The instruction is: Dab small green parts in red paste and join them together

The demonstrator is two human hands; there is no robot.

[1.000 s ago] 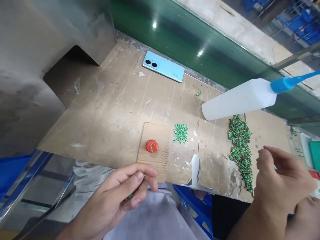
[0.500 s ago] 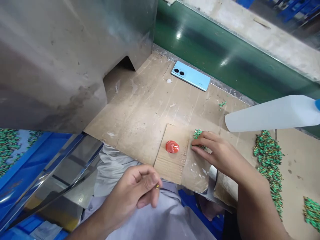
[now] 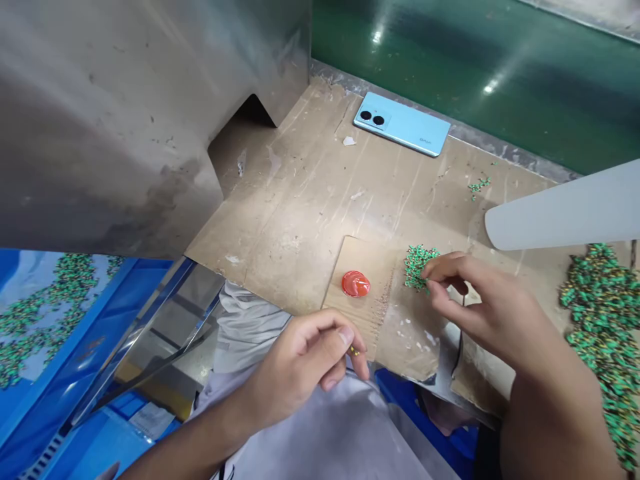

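Note:
My left hand is closed in a pinch around a tiny yellow-metal part, low in front of the wooden board. My right hand has its thumb and forefinger together at the right edge of a small pile of green parts. Whether a part sits between those fingertips is too small to tell. On the thin wooden board lies a glossy red round blob, possibly wet paste. Tiny specks dot the board's right side.
A light blue phone lies at the back edge. At right are a white bottle on its side and a large heap of green and gold parts. A metal housing rises at left, above a blue bin.
The view has shifted closer. My right hand has drawn slightly right, baring more of the small green pile. My left hand, still pinching the tiny part, is nearer the board.

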